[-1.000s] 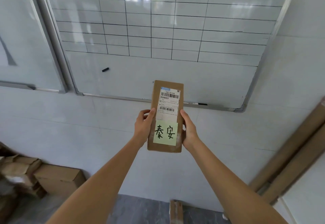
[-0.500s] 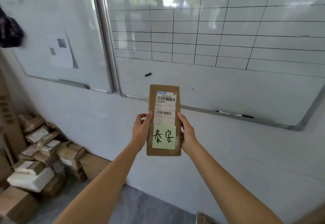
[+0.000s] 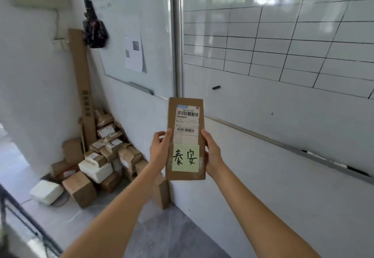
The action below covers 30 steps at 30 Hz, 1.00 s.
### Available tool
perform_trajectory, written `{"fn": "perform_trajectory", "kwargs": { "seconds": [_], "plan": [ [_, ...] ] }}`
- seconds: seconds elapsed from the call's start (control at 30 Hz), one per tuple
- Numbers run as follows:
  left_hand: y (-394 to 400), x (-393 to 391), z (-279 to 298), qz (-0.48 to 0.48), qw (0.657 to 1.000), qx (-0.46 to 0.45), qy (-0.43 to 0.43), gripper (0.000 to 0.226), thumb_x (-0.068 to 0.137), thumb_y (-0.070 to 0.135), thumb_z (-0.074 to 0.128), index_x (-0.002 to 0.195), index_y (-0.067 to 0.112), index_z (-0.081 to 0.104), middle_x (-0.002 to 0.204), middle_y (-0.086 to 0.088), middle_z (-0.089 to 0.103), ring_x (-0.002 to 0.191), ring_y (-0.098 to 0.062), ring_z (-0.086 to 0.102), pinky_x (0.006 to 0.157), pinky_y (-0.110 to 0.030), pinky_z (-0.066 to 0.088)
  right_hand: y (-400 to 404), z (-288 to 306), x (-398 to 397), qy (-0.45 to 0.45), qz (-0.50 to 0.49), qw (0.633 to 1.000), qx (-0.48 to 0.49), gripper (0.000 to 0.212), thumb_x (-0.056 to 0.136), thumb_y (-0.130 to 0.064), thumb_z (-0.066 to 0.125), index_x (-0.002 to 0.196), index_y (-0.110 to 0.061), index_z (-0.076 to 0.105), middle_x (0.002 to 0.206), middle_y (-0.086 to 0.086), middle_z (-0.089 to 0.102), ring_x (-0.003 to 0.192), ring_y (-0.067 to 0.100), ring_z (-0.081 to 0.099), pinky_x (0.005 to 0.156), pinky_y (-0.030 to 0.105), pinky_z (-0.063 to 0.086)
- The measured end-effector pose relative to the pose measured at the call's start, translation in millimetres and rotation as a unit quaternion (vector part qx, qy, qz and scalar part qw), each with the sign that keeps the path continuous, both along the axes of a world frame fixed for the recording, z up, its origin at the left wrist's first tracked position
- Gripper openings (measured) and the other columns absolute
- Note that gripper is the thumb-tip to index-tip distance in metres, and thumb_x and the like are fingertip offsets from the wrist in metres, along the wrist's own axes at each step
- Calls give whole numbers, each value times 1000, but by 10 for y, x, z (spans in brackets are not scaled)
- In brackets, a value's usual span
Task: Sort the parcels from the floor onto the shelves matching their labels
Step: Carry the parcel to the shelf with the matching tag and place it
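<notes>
I hold a flat brown cardboard parcel [image 3: 185, 103] upright in front of me at chest height. It carries a white shipping label with barcodes and a pale green sticky note [image 3: 185, 158] with two handwritten characters. My left hand [image 3: 159, 149] grips its left edge, thumb on the front. My right hand [image 3: 212, 153] grips its right edge the same way. No shelf is in view.
A heap of cardboard parcels [image 3: 101, 156] lies on the floor in the corner at the left, with a tall narrow carton [image 3: 82, 79] leaning on the wall. Whiteboards [image 3: 283, 35] cover the wall ahead. A dark metal frame [image 3: 24, 213] shows at the lower left.
My view has swung to the left, bringing the parcel heap and the corner into sight. The parcel stays held the same way in both hands.
</notes>
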<state>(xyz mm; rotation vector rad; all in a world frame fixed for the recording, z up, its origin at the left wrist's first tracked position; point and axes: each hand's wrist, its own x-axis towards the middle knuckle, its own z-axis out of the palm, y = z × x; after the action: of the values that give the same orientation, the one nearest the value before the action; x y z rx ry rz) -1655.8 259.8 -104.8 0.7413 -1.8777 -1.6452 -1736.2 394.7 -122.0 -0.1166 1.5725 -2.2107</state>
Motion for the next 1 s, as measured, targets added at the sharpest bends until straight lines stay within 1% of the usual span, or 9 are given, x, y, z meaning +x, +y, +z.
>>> {"fn": "perform_trajectory", "kwargs": {
  "seconds": [0.13, 0.33, 0.43, 0.5, 0.57, 0.7, 0.77, 0.83, 1.0],
  "plan": [
    [-129, 124, 73, 71, 997, 8, -4, 34, 99, 44, 48, 115, 14, 49, 94, 2, 62, 73, -6, 60, 47, -11, 44, -238, 63, 4, -13, 63, 998, 0, 61, 78, -58, 74, 121, -15, 73, 119, 10, 76, 115, 32, 68, 106, 47, 53],
    [-277, 402, 167, 145, 989, 33, 13, 53, 79, 68, 53, 110, 25, 50, 112, -11, 66, 99, -28, 66, 90, -51, 54, -528, 202, 67, -9, 151, 988, -8, 48, 89, -52, 70, 122, -16, 73, 118, 6, 77, 115, 31, 68, 98, 42, 55],
    [-326, 609, 252, 182, 982, 40, 6, 65, 81, 67, 51, 122, 17, 47, 114, -11, 65, 106, -32, 63, 95, -52, 51, -699, 274, 187, -8, 192, 981, -6, 43, 94, -47, 66, 122, -15, 72, 113, 4, 77, 111, 29, 68, 90, 37, 56],
    [-405, 770, 305, 207, 978, 28, 4, 43, 93, 55, 49, 114, 19, 47, 109, -11, 66, 101, -31, 64, 94, -49, 51, -829, 312, 296, -11, 224, 974, -12, 38, 97, -45, 64, 117, -15, 73, 104, 2, 78, 99, 24, 71, 73, 30, 55],
    [-551, 932, 303, 234, 972, 19, 5, 44, 84, 65, 49, 105, 26, 48, 109, -10, 67, 100, -31, 65, 93, -52, 52, -994, 338, 436, -15, 247, 969, -21, 39, 95, -45, 66, 117, -14, 73, 104, 5, 78, 94, 23, 72, 66, 27, 56],
    [-1109, 1295, 53, 274, 961, 30, 2, 64, 65, 84, 49, 102, 31, 50, 106, -11, 69, 97, -33, 67, 88, -57, 54, -1404, 407, 812, -25, 286, 958, -21, 62, 76, -56, 78, 122, -14, 74, 113, 10, 79, 109, 33, 72, 95, 46, 59],
    [-1149, 1541, 188, 301, 953, 38, 15, 70, 63, 85, 47, 106, 30, 49, 106, -11, 68, 98, -34, 67, 88, -57, 54, -1588, 450, 993, -25, 315, 949, -16, 46, 89, -47, 72, 119, -13, 75, 105, 10, 81, 99, 31, 76, 86, 42, 63],
    [-1110, 1803, 380, 318, 947, 42, 30, 66, 66, 76, 47, 108, 25, 47, 107, -15, 67, 98, -36, 67, 88, -56, 55, -1776, 473, 1182, -34, 336, 941, -23, 36, 93, -42, 70, 113, -13, 76, 96, 7, 82, 86, 25, 78, 71, 35, 63],
    [-1267, 2399, 552, 373, 926, 27, 49, 35, 97, 47, 46, 113, 15, 47, 96, -15, 67, 82, -30, 68, 65, -38, 56, -2213, 525, 1748, -12, 378, 925, -34, 42, 85, -46, 77, 112, -13, 75, 103, 8, 81, 100, 30, 75, 94, 48, 60]
  ]
}}
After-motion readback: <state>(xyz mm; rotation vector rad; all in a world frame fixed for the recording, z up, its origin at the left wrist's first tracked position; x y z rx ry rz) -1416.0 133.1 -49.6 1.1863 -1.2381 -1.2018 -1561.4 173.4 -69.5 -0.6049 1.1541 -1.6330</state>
